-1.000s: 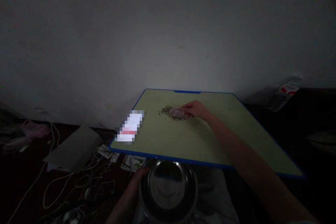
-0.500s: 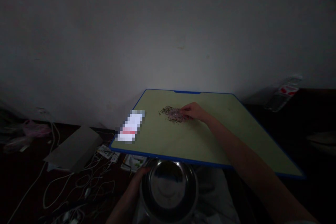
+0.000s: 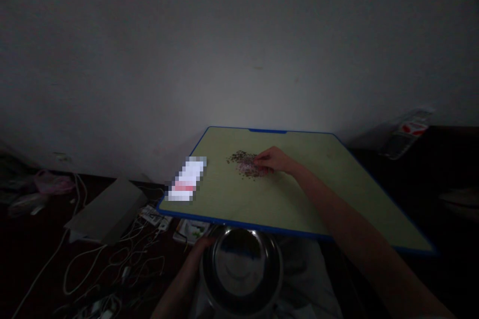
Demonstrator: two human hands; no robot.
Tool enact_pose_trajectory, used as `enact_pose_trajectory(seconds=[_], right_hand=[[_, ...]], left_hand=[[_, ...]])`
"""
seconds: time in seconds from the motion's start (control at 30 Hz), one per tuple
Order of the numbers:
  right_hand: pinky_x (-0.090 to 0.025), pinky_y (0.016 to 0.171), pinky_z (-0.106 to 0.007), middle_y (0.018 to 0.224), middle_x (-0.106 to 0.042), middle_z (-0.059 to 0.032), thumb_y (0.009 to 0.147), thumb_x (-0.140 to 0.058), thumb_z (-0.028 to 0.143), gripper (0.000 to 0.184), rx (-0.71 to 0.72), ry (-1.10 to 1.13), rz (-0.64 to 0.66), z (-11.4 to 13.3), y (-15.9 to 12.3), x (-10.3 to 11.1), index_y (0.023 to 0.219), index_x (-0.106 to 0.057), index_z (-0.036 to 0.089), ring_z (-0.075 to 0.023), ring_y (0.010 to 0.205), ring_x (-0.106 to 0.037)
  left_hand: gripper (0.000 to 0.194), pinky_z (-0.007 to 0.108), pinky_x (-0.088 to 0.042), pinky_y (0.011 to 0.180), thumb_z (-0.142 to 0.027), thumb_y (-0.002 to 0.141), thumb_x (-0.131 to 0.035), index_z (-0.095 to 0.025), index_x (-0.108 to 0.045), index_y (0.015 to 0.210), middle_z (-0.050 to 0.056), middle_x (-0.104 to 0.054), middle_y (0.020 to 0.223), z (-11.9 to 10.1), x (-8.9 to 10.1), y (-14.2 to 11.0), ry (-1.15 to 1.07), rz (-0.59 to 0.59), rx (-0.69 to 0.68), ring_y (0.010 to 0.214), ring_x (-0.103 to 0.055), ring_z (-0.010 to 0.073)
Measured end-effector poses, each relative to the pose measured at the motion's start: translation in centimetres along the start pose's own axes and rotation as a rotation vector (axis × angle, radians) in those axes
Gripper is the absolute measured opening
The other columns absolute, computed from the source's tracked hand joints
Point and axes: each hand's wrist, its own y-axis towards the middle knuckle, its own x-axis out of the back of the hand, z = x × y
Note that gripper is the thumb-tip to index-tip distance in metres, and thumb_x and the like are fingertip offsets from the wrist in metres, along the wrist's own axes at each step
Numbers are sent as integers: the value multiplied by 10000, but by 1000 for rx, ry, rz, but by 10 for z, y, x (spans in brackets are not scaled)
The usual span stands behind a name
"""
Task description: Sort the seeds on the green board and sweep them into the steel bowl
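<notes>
Pinkish plastic (image 3: 247, 166) in right hand (image 3: 276, 159)

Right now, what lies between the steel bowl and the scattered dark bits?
In the head view, only a bare stretch of the green board and its blue edge lie between the steel bowl and the dark bits.
</notes>
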Motion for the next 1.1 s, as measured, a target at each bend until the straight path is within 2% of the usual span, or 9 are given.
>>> enact_pose_trajectory(seconds=[0.13, 0.33, 0.5, 0.7, 0.83, 1.0, 1.1], right_hand=[[-405, 398, -182, 604, -683, -32, 755, -671, 387, 294, 2, 24, -15, 0, 0, 1, 888, -750, 136, -97, 449, -559], [-397, 400, -180, 492, -625, -7, 765, -666, 397, 286, -19, -19, -68, -2, 1, 1, 844, -756, 137, -79, 384, -497], [-402, 415, -181, 520, -638, -7, 764, -666, 377, 270, -11, -25, -17, -1, 1, -2, 856, -749, 138, -89, 415, -528], [-405, 409, -186, 556, -648, -8, 774, -639, 394, 288, 5, -23, 36, 0, 0, -3, 859, -740, 138, -98, 436, -540], [-404, 406, -189, 554, -645, -4, 764, -642, 384, 281, 15, -17, 45, 5, -3, -4, 861, -738, 139, -97, 435, -536], [-392, 396, -167, 554, -637, -4, 766, -639, 351, 232, 23, 5, 91, 13, -6, -5, 800, -727, 139, -85, 445, -543], [-405, 395, -169, 569, -645, -9, 765, -639, 348, 232, 29, 21, 95, 13, -6, -5, 804, -723, 135, -92, 452, -559]], left_hand=[[186, 399, -482, 792, -384, 644, -711, -200, -687, 652, 45, -733, 626, 0, 4, 8, 21, -52, -2, 867, -681, 327], [197, 392, -482, 800, -387, 676, -687, -198, -713, 725, 50, -749, 677, 2, -3, 0, 9, -45, -43, 889, -676, 319], [183, 399, -481, 797, -373, 663, -707, -192, -712, 689, 39, -736, 628, -2, 0, -1, 14, -49, -35, 849, -681, 318], [216, 439, -473, 847, -340, 605, -736, -175, -715, 744, 78, -758, 720, -5, 4, 7, -6, 49, -12, 959, -659, 351], [266, 451, -488, 822, -425, 633, -701, -180, -715, 734, 89, -757, 707, -2, -5, 1, -31, 26, 60, 974, -655, 371], [238, 414, -490, 816, -422, 679, -674, -199, -722, 749, 70, -771, 757, -4, -13, -10, -43, 19, -11, 1004, -651, 358], [227, 410, -489, 801, -404, 683, -679, -184, -721, 721, 75, -759, 689, -4, -12, -9, -35, -4, -8, 935, -671, 348]])
